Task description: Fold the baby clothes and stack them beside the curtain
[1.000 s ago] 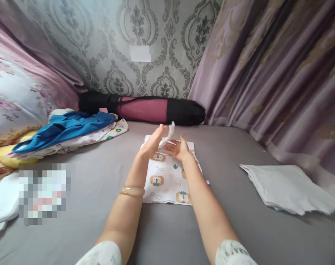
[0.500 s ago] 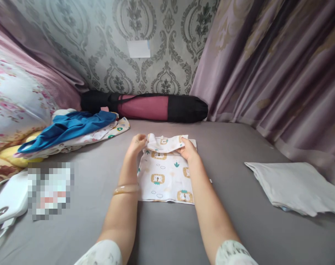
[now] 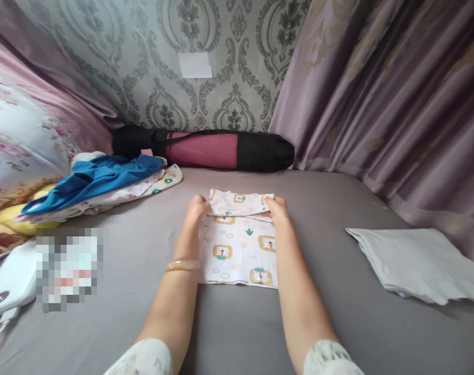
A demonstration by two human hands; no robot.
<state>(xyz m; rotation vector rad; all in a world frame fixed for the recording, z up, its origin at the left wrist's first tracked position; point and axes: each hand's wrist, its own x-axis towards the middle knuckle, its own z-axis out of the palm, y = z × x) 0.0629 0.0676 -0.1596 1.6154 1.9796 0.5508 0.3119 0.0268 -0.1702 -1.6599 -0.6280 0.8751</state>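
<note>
A white garment [image 3: 239, 250] printed with tan lions and green plants lies on the grey bed sheet, its far part folded over toward me. At the left end of that folded strip, my left hand [image 3: 198, 207] is closed on the cloth edge. My right hand [image 3: 277, 209] pinches the strip's right end, thumb on top. The fold lifts slightly off the layer below, leaving a narrow gap near the right hand. The near edge of the garment rests flat. A bangle circles my left forearm.
To the right lies a folded pale grey cloth [image 3: 416, 263]. A blue garment [image 3: 115, 174] tops a pile at left, by a floral pillow [image 3: 22, 140]. A white power bank [image 3: 12, 281] with a cable sits left. A black and maroon bag [image 3: 205, 149] runs along the wall.
The folded strip has been pulled straighter and flatter. My right hand has shifted slightly right with its end, and my left hand has moved a little right and down.
</note>
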